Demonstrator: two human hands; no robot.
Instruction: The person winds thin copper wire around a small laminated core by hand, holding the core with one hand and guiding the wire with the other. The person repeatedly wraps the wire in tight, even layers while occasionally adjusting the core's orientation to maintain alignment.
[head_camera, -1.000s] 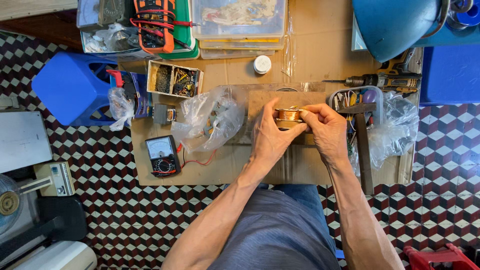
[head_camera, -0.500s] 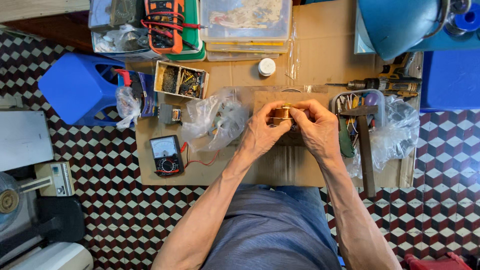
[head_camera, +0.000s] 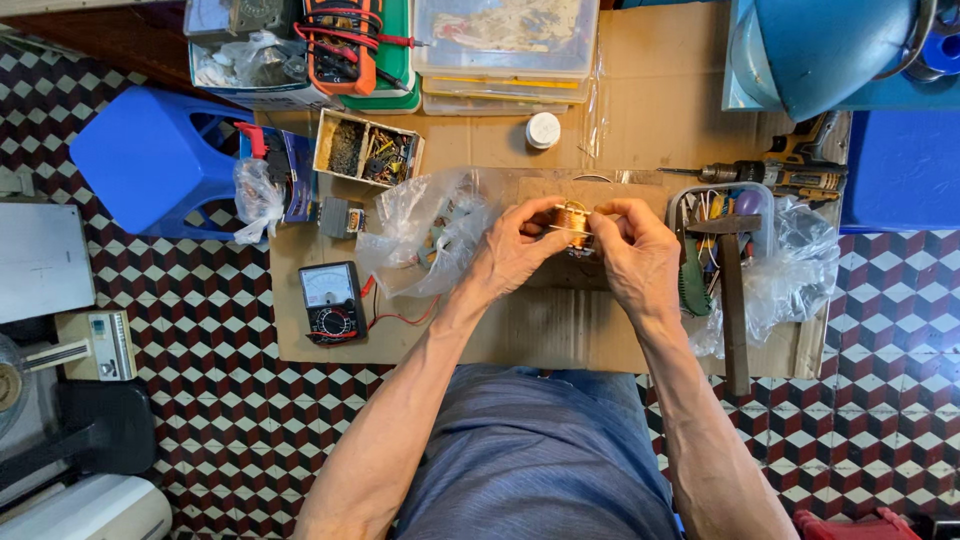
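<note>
Far left, the blue plastic stool (head_camera: 150, 160) sits on the checkered floor (head_camera: 200, 400), untouched. Moving in along the cardboard-covered counter (head_camera: 560, 330), the analog multimeter (head_camera: 331, 302) lies face up with its red lead trailing right, and beyond it the small open box of parts (head_camera: 367, 150) waits at the far edge. The crumpled clear plastic bag (head_camera: 430, 230) sits just beside your left wrist.

Now the centre: your left hand (head_camera: 515, 250) pinches the small copper wire coil (head_camera: 572, 218) from its left side, fingers closed on it. Your right hand (head_camera: 635, 255) grips the same coil from the right, thumb and fingertips clamped at its top. You hold the coil lifted just above the counter, in the middle, at the far side of your hands.

By my reading, you're mid-work on the coil: it looks wound, though whether its ends are finished I cannot tell. The meter isn't connected to it.

Further right, the hammer (head_camera: 732, 290) lies across the tray of tools (head_camera: 720, 215), with the drill (head_camera: 775, 175) beyond.
</note>
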